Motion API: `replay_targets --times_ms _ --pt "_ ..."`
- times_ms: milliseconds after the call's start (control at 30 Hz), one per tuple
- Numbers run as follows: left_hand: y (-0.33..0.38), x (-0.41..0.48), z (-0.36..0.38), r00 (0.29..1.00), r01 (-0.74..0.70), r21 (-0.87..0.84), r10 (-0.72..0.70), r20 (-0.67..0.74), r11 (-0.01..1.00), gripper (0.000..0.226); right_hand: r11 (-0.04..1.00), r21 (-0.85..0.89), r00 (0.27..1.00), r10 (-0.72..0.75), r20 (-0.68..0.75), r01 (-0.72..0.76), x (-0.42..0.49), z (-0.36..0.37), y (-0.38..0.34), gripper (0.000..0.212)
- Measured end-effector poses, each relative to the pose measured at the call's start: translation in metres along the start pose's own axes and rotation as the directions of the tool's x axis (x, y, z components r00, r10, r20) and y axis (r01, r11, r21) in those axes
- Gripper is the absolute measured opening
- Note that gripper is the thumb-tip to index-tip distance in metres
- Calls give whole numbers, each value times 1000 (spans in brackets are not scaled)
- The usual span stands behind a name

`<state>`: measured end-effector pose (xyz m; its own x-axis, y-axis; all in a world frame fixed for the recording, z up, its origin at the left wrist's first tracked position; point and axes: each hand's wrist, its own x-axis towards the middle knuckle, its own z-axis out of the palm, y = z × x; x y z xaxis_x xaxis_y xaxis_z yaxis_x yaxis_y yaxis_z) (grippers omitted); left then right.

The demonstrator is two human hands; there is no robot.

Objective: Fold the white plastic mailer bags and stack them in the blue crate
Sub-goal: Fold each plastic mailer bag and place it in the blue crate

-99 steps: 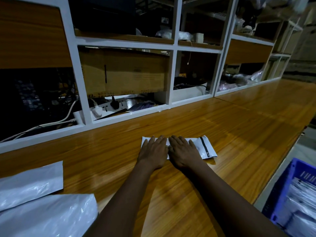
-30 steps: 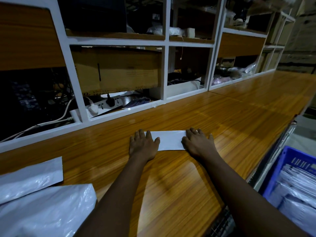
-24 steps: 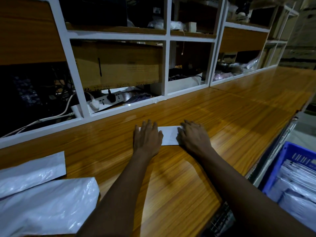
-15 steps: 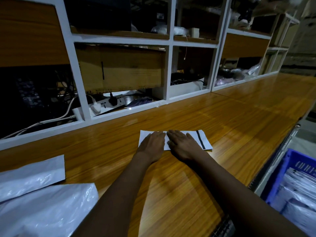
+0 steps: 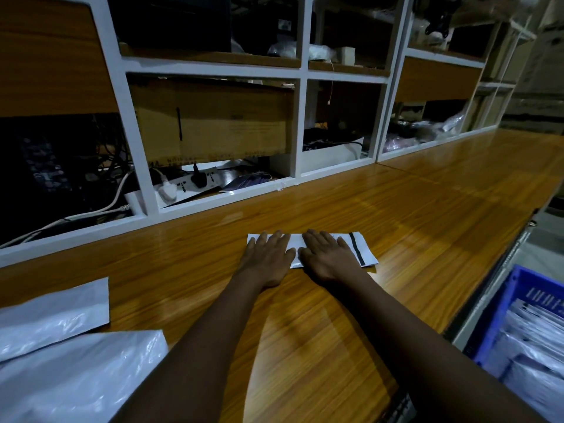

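A folded white mailer bag (image 5: 367,250) with a black strip near its right end lies flat on the wooden table (image 5: 427,227). My left hand (image 5: 268,259) presses flat on its left part, fingers straight. Beside it, my right hand (image 5: 328,257) presses flat on the middle of the bag, thumbs nearly touching. At the lower right, past the table edge, stands the blue crate (image 5: 500,312) holding several folded white bags (image 5: 537,340). Unfolded white mailer bags (image 5: 58,355) lie at the lower left of the table.
White shelving (image 5: 300,126) runs along the back of the table, with a cardboard box (image 5: 213,120), a power strip (image 5: 189,184) with plugs and cables. The table's front edge runs diagonally at right, next to the crate.
My hands, apart at the bag's two ends a second ago, have come together on it. The bag now shows longer, with the black strip visible at its right end.
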<state>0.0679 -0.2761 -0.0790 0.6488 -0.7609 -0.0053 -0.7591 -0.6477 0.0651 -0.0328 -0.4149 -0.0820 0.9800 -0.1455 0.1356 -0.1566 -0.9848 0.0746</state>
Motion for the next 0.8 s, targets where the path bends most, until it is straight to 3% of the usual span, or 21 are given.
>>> replay_targets --times_ms 133,233,400,533,733,800 --pt "-4 -1 1 999 -14 104 9 50 994 57 999 -34 999 42 35 -41 1 5 3 89" --pt "-8 0 1 999 -1 97 -4 52 995 58 998 -22 997 57 49 -56 -3 2 9 96" --pt "-9 4 -2 997 36 76 -41 63 996 60 996 -35 995 87 46 -86 -4 -6 10 56" --pt "-10 -5 -3 994 102 -27 -100 51 994 65 988 -35 985 154 77 -152 -13 0 13 62" --pt "-11 -7 -8 983 182 -118 -176 55 976 70 933 125 940 325 105 -337 -7 4 28 65" --pt "-14 -7 -10 978 204 -128 -196 69 971 69 936 122 942 321 96 -331 -4 4 32 65"
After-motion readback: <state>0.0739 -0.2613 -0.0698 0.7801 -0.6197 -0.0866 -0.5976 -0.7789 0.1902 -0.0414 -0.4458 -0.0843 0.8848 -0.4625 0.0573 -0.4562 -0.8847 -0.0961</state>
